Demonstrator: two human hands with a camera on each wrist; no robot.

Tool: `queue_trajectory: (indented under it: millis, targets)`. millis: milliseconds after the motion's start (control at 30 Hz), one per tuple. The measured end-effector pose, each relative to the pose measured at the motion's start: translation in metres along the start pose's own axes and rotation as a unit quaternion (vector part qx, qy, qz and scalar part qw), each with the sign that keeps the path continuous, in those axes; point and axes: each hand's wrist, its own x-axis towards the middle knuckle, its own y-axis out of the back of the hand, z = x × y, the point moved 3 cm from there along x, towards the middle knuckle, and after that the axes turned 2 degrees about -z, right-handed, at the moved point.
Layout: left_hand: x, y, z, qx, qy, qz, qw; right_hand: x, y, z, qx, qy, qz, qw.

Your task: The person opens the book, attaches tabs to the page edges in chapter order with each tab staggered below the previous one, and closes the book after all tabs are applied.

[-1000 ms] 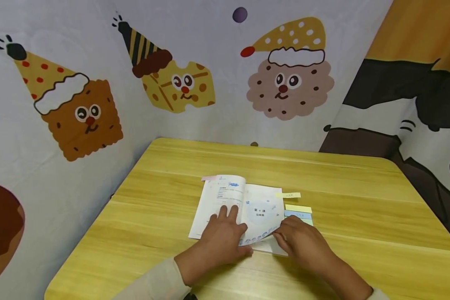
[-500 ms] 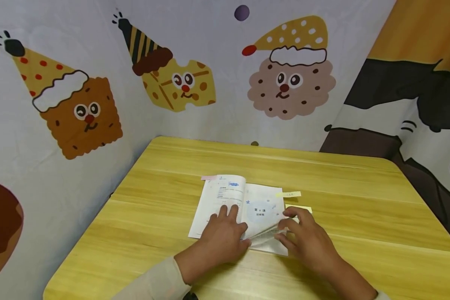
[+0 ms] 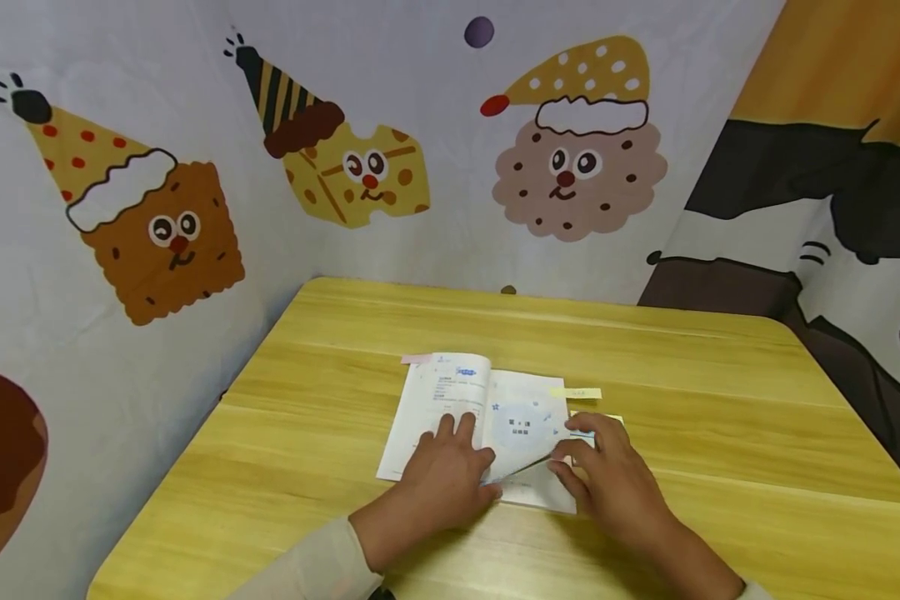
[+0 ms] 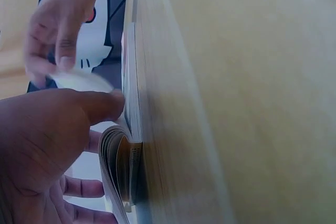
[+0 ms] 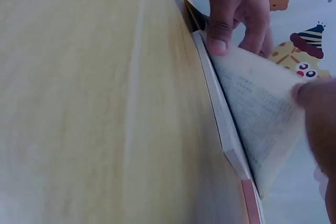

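A small open book [image 3: 457, 387] lies on the table, its left pages bowed up near the spine. Spread over the lower part of the left page, my left hand [image 3: 442, 479] has its fingers extended and its thumb by the bottom of the spine. My right hand [image 3: 618, 471] pinches the lower right part of a right-hand page [image 3: 521, 429] between thumb and fingers. That page's corner is raised, baring part of the sheet below. In the right wrist view the lifted page [image 5: 257, 103] slants up from the book, its printed underside showing.
A yellow sticky tab [image 3: 583, 393] juts from the book's right edge, with more tabs partly behind my right hand. A pink tab [image 3: 416, 359] sticks out at the top left. The wooden table [image 3: 285, 433] meets a cartoon-printed cloth [image 3: 450, 250] behind and at the left.
My right hand's fingers have opened wider and shifted up slightly along the page edge, covering more of the side tabs. The page corner stays raised. My left hand holds its place.
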Motion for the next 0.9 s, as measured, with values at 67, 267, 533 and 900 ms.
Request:
queue_trajectory:
  millis: [67,267,533,900]
  targets:
    - [0.000,0.000,0.001,-0.003,0.000,-0.001,1.0000,-0.002,0.001,-0.001,0.012,0.002,-0.010,1.000]
    - [-0.001,0.001,0.001,-0.003,0.006,0.001,1.0000,-0.015,-0.011,0.000,0.038,-0.014,-0.170,0.985]
    - [-0.001,0.001,0.001,-0.012,0.004,0.011,0.9999,-0.016,-0.012,0.003,0.014,-0.005,-0.175,0.984]
    - [-0.002,0.000,0.002,-0.002,-0.001,0.007,1.0000,-0.006,-0.001,0.000,0.012,0.000,-0.067,0.998]
